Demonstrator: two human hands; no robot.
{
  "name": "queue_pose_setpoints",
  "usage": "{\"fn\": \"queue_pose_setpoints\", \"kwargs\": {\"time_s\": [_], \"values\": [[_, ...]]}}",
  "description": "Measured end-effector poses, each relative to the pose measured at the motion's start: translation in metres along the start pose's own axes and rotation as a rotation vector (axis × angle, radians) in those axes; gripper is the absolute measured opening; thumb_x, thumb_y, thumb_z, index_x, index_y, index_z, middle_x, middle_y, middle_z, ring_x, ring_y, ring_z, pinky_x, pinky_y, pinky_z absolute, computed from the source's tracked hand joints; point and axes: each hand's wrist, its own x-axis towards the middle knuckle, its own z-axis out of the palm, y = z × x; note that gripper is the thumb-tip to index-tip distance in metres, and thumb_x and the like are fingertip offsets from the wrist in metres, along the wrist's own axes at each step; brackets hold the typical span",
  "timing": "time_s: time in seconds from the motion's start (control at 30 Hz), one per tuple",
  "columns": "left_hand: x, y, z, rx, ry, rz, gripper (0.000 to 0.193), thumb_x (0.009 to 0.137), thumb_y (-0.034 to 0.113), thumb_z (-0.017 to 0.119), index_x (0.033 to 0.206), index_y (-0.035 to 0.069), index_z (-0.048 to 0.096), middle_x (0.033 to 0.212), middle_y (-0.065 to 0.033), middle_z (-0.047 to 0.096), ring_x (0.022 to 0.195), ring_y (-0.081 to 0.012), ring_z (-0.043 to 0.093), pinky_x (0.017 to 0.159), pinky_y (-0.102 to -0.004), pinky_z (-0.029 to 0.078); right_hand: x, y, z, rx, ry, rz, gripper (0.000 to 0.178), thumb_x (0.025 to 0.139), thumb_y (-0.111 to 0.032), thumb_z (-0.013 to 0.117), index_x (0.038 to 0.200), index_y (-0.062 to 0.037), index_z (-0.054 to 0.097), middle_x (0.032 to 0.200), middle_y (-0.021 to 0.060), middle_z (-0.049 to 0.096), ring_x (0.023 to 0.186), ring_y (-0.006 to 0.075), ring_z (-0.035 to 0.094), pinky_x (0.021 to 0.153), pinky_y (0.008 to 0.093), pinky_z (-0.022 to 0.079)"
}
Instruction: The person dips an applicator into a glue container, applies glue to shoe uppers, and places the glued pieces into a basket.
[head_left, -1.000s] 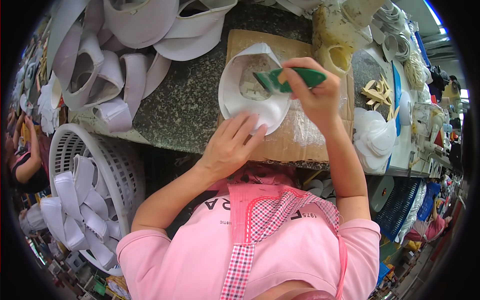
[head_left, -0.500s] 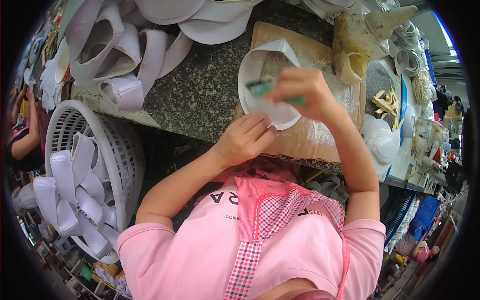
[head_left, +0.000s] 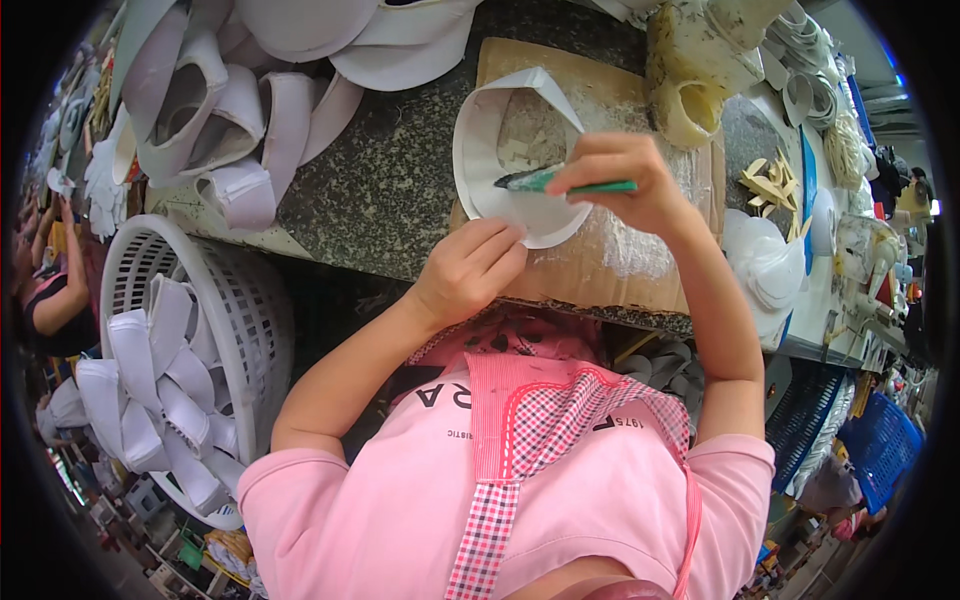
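Note:
A white ring-like piece [head_left: 476, 150], with a curved band standing up along its edge, lies on a stained cardboard sheet [head_left: 575, 285]. My left hand [head_left: 468, 270] pinches its near rim between closed fingers. My right hand [head_left: 630, 172] grips a brush [head_left: 608, 187] by its green handle. The dark bristle end points left, inside the white piece, at its inner surface. Through the middle of the ring the cardboard shows.
Similar white pieces [head_left: 235, 110] are heaped at the back left of the speckled table [head_left: 370, 190]. A white basket [head_left: 245, 300] of white bands stands at left. To the right are a yellowish crusted container [head_left: 690, 110], wooden slips [head_left: 770, 185] and stacked white discs [head_left: 765, 265].
The brush has swung to a flatter angle, its bristle end now lower inside the white piece. The whole view has shifted slightly. My left hand keeps its pinch on the rim.

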Motion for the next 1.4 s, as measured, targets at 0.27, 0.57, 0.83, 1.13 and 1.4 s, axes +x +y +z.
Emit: {"fn": "queue_pose_setpoints", "kwargs": {"time_s": [0.27, 0.57, 0.83, 1.13, 1.4], "values": [[0.021, -0.001, -0.012, -0.294, 0.069, -0.489, 0.018, 0.064, -0.008, 0.047, 0.077, 0.002, 0.056, 0.077, -0.0091, 0.059, 0.074, -0.0223, 0.059, 0.064, -0.0288, 0.047, -0.082, 0.007, -0.008, 0.886, 0.557, 0.239, 0.011, 0.072, -0.006, 0.061, 0.079, 0.0011, 0.057, 0.072, 0.0076, 0.052, 0.06, 0.0142, 0.05, 0.044, 0.0232, 0.038], [0.115, -0.02, -0.081, -0.433, 0.328, -0.534, 0.014, 0.066, -0.011, 0.046, 0.069, 0.0, 0.054, 0.069, -0.0069, 0.06, 0.066, -0.0104, 0.055, 0.064, -0.0244, 0.045, -0.147, 0.021, 0.034, 0.914, 0.717, 0.41, 0.019, 0.077, -0.015, 0.056, 0.089, -0.0025, 0.048, 0.083, 0.0054, 0.048, 0.065, 0.0122, 0.049, 0.058, 0.0227, 0.041], [0.167, -0.023, -0.192, -0.718, 0.53, -0.517, 0.019, 0.067, -0.011, 0.051, 0.078, 0.002, 0.057, 0.075, -0.006, 0.059, 0.069, -0.01, 0.055, 0.062, -0.0221, 0.046, -0.177, 0.053, 0.036, 0.166, 0.895, 0.287, 0.023, 0.077, -0.009, 0.056, 0.095, 0.0017, 0.049, 0.095, 0.0094, 0.047, 0.079, 0.0147, 0.047, 0.065, 0.0264, 0.041], [0.133, -0.003, -0.245, -1.047, 0.746, -0.532, 0.017, 0.071, -0.01, 0.05, 0.082, 0.002, 0.057, 0.08, -0.0067, 0.057, 0.07, -0.0129, 0.057, 0.064, -0.0235, 0.049, -0.155, 0.061, 0.031, 0.553, 1.061, 0.32, 0.03, 0.083, -0.019, 0.048, 0.102, 0.0035, 0.047, 0.076, 0.0048, 0.049, 0.052, 0.0048, 0.041, 0.035, 0.0156, 0.027], [0.038, 0.077, -0.414, -0.56, 1.151, -0.268, 0.011, 0.079, -0.001, 0.044, 0.086, 0.003, 0.053, 0.074, -0.0078, 0.058, 0.066, -0.0169, 0.058, 0.065, -0.027, 0.049, -0.161, 0.059, 0.021, 0.882, 1.019, 0.278, 0.028, 0.08, -0.015, 0.05, 0.104, -0.0003, 0.049, 0.083, 0.0051, 0.051, 0.056, 0.0069, 0.044, 0.038, 0.015, 0.031]]}}
